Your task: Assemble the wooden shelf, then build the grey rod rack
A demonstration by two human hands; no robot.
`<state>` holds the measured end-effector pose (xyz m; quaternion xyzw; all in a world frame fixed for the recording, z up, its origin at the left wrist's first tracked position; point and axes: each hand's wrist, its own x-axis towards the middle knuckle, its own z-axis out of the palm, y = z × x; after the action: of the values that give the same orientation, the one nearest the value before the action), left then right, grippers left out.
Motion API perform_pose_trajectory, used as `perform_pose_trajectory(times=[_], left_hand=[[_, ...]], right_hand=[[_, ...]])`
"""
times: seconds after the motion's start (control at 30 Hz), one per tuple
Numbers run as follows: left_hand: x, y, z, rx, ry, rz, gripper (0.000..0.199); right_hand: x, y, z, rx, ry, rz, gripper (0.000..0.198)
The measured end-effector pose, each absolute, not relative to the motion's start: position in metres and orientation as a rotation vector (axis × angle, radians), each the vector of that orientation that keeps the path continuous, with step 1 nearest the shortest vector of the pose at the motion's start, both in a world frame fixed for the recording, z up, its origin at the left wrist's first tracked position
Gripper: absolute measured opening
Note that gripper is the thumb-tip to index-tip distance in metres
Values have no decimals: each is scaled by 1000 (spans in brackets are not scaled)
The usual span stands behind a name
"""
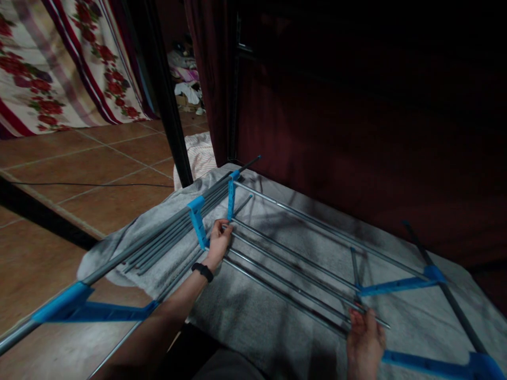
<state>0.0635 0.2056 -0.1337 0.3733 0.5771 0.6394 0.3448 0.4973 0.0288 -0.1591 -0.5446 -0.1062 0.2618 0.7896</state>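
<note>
A partly assembled rack of grey metal tubes with blue plastic brackets (412,285) lies across a grey blanket. My left hand (219,241), with a black band on its wrist, is closed at the left end of a thin metal rod (295,271), between two upright blue brackets (198,224). Further right, my right hand (365,338) pinches the same rod from below, near its free end, which sticks out past the fingers. Other parallel rods (285,298) run beside it on both sides. My fingers partly hide both places where the rod is held.
The grey blanket (277,332) covers the surface beneath. Several loose grey tubes (170,243) lie bundled at left. Dark posts (158,84) stand beyond, with a tiled floor (99,158), a cable (91,184) and a floral curtain (71,63). A maroon cloth (317,142) hangs behind.
</note>
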Motion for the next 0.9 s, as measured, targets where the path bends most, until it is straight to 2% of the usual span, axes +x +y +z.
perform_pose_trajectory(times=[0.2, 0.9], left_hand=[[67, 202, -125, 902, 1417, 1673, 26], [70, 197, -111, 802, 1277, 1634, 54]], right_hand=[[495, 26, -160, -1182, -244, 595, 25], [497, 27, -155, -1144, -305, 667, 20]])
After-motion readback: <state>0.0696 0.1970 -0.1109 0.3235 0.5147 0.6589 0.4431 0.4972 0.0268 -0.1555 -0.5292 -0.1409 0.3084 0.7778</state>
